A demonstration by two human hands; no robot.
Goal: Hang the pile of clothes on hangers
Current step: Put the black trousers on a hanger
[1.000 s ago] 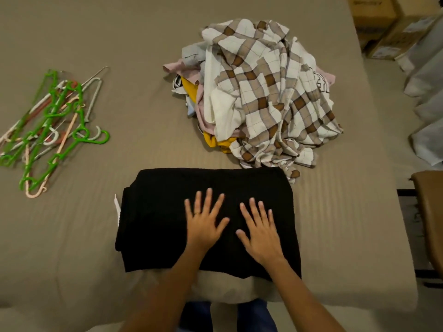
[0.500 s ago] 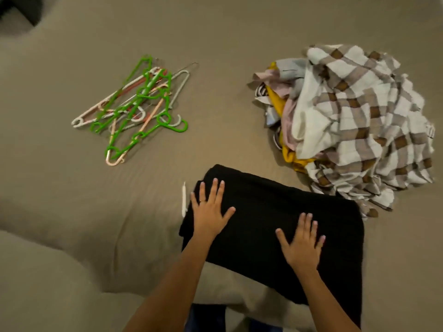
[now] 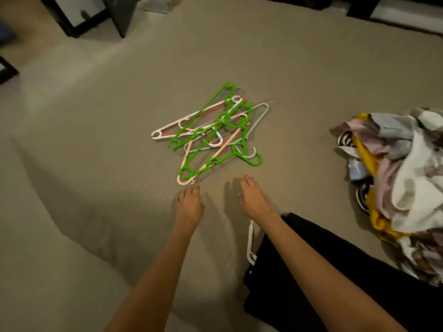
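A tangle of plastic hangers (image 3: 215, 133), mostly green with white, peach and grey ones, lies mid-bed. My left hand (image 3: 189, 204) hovers just below the peach hanger's end, fingers relaxed, holding nothing. My right hand (image 3: 251, 197) reaches beside it, below the green hook, also holding nothing. A folded black garment (image 3: 347, 283) with a white tag lies at the lower right, under my right forearm. The pile of clothes (image 3: 402, 178), plaid, yellow, pink and grey, sits at the right edge.
Everything lies on a beige bedcover (image 3: 96, 164) whose left edge drops to the floor. Dark furniture and a framed panel (image 3: 81, 13) stand at the top left, beyond the bed.
Both hands have lifted off the black garment and moved left and forward to the hangers. The view has swung left, so the clothes pile sits at the right edge.
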